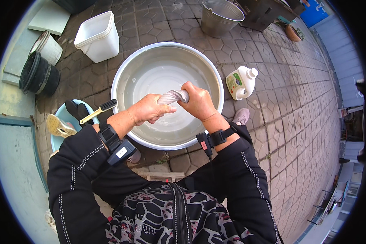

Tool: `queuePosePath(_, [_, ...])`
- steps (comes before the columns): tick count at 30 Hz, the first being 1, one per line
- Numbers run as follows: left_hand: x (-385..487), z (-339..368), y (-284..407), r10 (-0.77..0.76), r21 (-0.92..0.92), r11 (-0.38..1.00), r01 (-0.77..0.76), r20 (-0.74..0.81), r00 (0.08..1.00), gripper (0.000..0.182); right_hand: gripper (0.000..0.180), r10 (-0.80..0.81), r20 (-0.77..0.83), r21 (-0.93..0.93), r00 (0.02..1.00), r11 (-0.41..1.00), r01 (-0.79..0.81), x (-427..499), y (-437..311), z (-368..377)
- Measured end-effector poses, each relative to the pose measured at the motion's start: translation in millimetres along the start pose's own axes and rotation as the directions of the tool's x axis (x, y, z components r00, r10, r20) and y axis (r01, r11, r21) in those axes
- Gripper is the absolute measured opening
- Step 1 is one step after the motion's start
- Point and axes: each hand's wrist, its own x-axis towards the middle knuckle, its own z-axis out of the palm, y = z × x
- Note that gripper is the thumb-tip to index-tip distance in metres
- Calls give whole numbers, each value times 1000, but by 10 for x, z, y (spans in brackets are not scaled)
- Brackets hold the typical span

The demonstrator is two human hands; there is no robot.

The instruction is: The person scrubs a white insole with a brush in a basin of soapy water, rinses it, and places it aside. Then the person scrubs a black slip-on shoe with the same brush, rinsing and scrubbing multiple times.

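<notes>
Both hands grip a twisted, light grey cloth (173, 97) above a large round metal basin (121, 76). My left hand (150, 110) holds its left end, with the thumb stretched along the underside. Around the right end, my right hand (199, 100) is closed in a fist. Between the hands the cloth is wound into a tight spiral; what the fists enclose is hidden. Slightly cloudy water (158, 73) lies in the basin below. Each wrist carries a black strap with a small box.
A light-blue tub (59, 138) with shoes and a scrubbing brush (100, 110) sits at left. On the right stands a white detergent bottle (242, 82). Beyond the basin are a white plastic bucket (102, 42), a metal pail (218, 23) and, farther left, a black bucket (39, 74).
</notes>
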Motion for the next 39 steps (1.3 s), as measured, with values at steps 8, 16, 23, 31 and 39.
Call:
queuePosePath(8, [-63,104,167,47,-171,984,-42,25,999,22,33,-4,-154,53,988,999,12,107,-9,-17])
queuePosePath(16, [-38,229,302,105,-295,950,-99,7,994,20,31,63,-281,137,958,990,-25,193,-29,-52])
queuePosePath(23, [-7,347,404,156,-352,924,-147,-4,988,19,32,98,-329,159,939,986,-47,232,-9,-124])
queuePosePath(31, [54,424,451,168,-403,902,-155,-3,986,20,33,104,-359,164,927,985,-47,242,38,-185])
queuePosePath(39, [135,448,378,139,-454,883,-121,8,990,22,32,204,-328,211,922,967,-139,169,99,-87])
